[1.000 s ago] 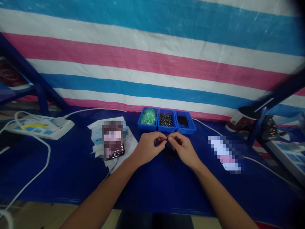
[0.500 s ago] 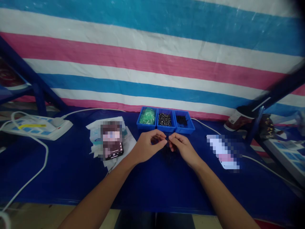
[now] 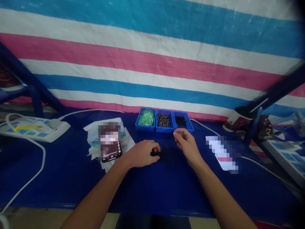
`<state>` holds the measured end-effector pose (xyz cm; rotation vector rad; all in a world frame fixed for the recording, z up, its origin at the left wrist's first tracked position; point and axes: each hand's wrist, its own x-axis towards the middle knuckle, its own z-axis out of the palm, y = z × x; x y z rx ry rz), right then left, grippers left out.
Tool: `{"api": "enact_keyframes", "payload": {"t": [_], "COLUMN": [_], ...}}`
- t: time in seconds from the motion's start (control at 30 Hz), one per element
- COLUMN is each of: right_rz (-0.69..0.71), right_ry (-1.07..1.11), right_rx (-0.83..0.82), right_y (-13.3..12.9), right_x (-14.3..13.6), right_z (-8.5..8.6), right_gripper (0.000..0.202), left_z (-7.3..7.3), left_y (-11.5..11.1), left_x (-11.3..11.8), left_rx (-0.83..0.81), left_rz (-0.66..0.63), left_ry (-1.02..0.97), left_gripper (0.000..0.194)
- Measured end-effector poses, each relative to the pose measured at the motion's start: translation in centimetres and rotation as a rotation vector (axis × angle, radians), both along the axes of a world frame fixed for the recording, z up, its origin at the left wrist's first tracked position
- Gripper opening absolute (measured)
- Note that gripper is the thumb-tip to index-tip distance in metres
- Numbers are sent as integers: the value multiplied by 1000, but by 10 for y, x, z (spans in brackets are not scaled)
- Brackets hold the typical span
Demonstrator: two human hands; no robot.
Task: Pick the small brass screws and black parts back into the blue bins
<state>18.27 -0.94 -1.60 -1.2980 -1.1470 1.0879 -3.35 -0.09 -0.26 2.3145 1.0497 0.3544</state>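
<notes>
My left hand rests low over the blue table, its thumb and fingers curled around small black pieces at the left side of a dark heap. The single pieces in that heap are too dark to make out. Just short of the right-hand bin, my right hand is raised with thumb and forefinger pinched together; whatever is between the tips is too small to see. Three joined blue bins stand behind: one with green clear pieces, one with shiny metal parts, one with black pieces.
Left of my hands a lit phone lies on a crumpled tissue pack. Another phone lies at the right with a white cable. Power strips sit at both sides. A paper cup stands at the back right.
My hands have parted from where their fingertips nearly met. The left has dropped to the black heap; the right has shifted slightly right and up toward the black-piece bin.
</notes>
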Motion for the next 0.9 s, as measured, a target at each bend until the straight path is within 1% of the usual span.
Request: {"api": "enact_keyframes", "payload": {"t": [0.1, 0.2, 0.33, 0.9], "right_rz": [64, 84, 108, 153], "right_ry": [-93, -138, -150, -151], "right_rx": [25, 24, 15, 2], "right_y": [-1, -1, 0, 0], "right_x": [-3, -4, -3, -3], "right_z": [-2, -3, -5, -7], "right_gripper": [30, 29, 30, 29], "left_z": [-4, -6, -9, -9], "left_y": [1, 2, 2, -1], "left_x": [-2, -2, -2, -1], "left_rx": [3, 9, 30, 71], "left_rz": [-44, -62, -66, -65], "left_ry": [28, 30, 44, 107], "left_gripper": [12, 7, 8, 10]}}
